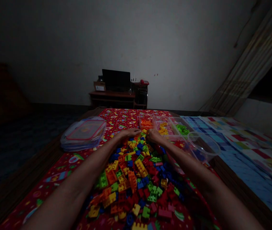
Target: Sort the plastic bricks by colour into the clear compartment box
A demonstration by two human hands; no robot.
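Observation:
A long heap of toy building bricks (140, 167) in yellow, green, orange, red and blue spreads between my forearms. At its far end, my left hand (131, 132) lies over the bricks with its fingers stretched to the right. Close beside it, my right hand (152, 136) is curled closed at the heap's edge; whatever its fingers may hold is hidden. Just beyond the hands are clear plastic containers with sorted bricks: orange bricks (146, 123), yellow bricks (163, 129) and green bricks (182, 129).
Stacked clear lids (84, 132) lie on the left of the red patterned cloth (116, 119). A round clear container (205, 147) stands at the right edge, near a checked bedspread (253, 137). A desk with a monitor (116, 80) is against the wall.

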